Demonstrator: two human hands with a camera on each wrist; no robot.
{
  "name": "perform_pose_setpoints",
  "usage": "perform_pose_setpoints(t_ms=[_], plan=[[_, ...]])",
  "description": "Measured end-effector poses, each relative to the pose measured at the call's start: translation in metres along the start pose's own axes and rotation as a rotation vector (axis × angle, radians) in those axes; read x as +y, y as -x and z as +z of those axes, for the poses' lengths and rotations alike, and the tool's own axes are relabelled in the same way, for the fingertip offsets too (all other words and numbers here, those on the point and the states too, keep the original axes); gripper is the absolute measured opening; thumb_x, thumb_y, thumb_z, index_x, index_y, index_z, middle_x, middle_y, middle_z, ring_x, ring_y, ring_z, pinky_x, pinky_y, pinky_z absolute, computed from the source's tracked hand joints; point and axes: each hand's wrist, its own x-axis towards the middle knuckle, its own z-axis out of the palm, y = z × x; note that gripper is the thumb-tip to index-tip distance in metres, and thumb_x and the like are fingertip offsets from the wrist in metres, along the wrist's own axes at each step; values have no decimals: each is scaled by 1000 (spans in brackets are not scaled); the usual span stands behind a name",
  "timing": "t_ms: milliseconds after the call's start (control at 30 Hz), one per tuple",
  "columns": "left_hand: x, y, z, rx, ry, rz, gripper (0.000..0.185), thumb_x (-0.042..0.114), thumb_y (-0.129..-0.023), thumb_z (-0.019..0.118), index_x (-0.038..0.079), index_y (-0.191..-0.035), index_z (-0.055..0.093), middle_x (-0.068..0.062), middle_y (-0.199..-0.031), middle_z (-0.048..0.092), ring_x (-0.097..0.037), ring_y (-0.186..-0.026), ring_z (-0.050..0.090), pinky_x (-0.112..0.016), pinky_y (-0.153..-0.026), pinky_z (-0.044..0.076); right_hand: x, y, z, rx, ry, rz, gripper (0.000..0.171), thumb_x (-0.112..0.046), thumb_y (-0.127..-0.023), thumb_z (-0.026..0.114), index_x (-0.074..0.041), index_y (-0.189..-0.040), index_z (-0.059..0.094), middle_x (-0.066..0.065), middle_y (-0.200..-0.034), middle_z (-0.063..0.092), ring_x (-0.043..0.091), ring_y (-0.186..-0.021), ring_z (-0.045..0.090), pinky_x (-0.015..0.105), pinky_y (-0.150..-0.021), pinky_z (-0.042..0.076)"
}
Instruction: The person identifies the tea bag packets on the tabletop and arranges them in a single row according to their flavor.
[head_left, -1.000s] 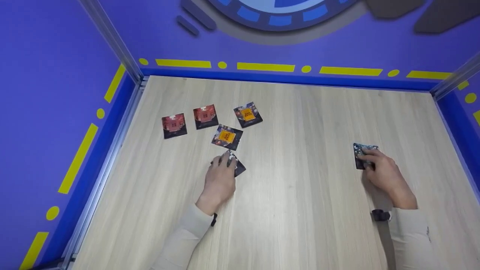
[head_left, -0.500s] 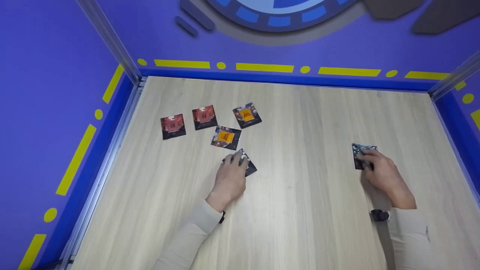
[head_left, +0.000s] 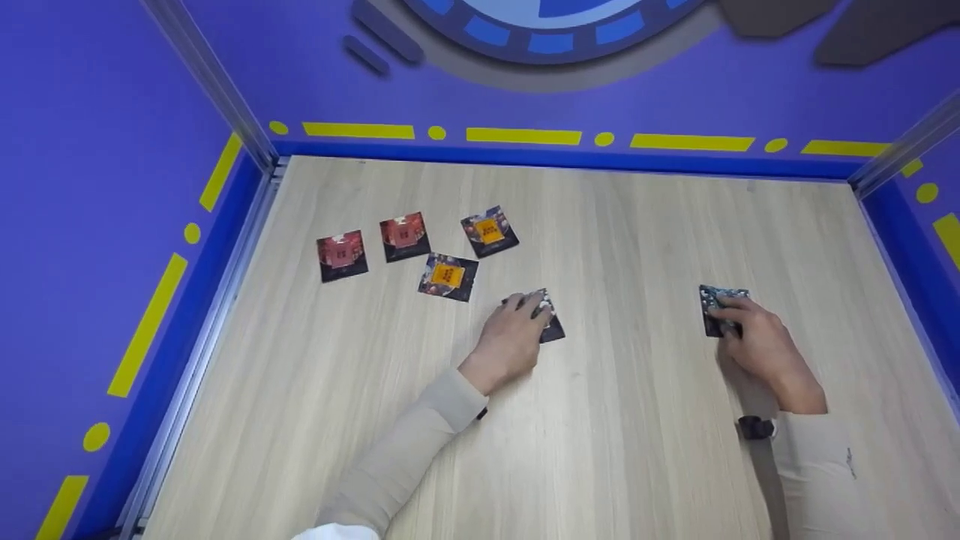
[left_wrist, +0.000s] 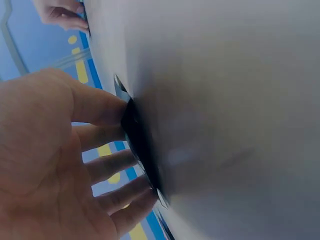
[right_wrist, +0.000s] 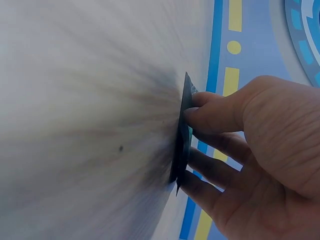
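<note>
Left hand slides a dark card rightward across the desk

The dark card (head_left: 551,327), pressed flat under the left hand (head_left: 514,341) with straight fingers, has slid right of the orange card (head_left: 448,275) toward mid-desk (head_left: 630,420); the right hand (head_left: 754,341) keeps pinching the card stack (head_left: 716,307) (print on the cards too small to read).

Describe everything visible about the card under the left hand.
The card is a small, thin, flat square, dark with a pale speckled pattern, probably printed cardboard. It lies flat on the wooden table, near the middle, to the right of the four other cards and apart from them. The left hand covers most of it; only its right edge and corner show. In the left wrist view, the fingertips press on its surface, thumb at one edge. Its printed face cannot be read.
</note>
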Motion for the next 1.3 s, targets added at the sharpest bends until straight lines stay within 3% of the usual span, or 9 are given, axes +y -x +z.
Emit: perform_pose_setpoints(t_ms=[233,467,900,1300], plan=[[25,-37,0,-20,-44,122,54,17,-107,51,18,-160,49,-5,-171,38,-30,-154,42,-42,-123,44,2,0,2,41,15,-44,37,12,-92,61,12,-128,71,34,-146,56,66,-133,49,76,-104,44],[50,-67,5,4,-82,209,55,19,-105,53,22,-159,51,-1,-170,40,-26,-152,44,-36,-122,44,3,2,1,37,18,-43,37,12,-92,61,12,-128,70,35,-146,56,67,-132,49,77,-104,43],[95,-108,4,-20,-147,240,56,27,-106,53,25,-162,47,2,-173,35,-21,-154,40,-30,-124,40,3,-2,-1,44,35,-48,36,11,-92,61,11,-127,72,36,-145,57,66,-131,51,77,-105,43],[120,-126,2,-20,-196,242,55,31,-105,57,28,-159,49,6,-171,37,-17,-152,42,-26,-124,37,-3,-2,0,0,30,10,38,9,-94,60,10,-131,70,35,-151,53,66,-136,46,76,-109,41]])
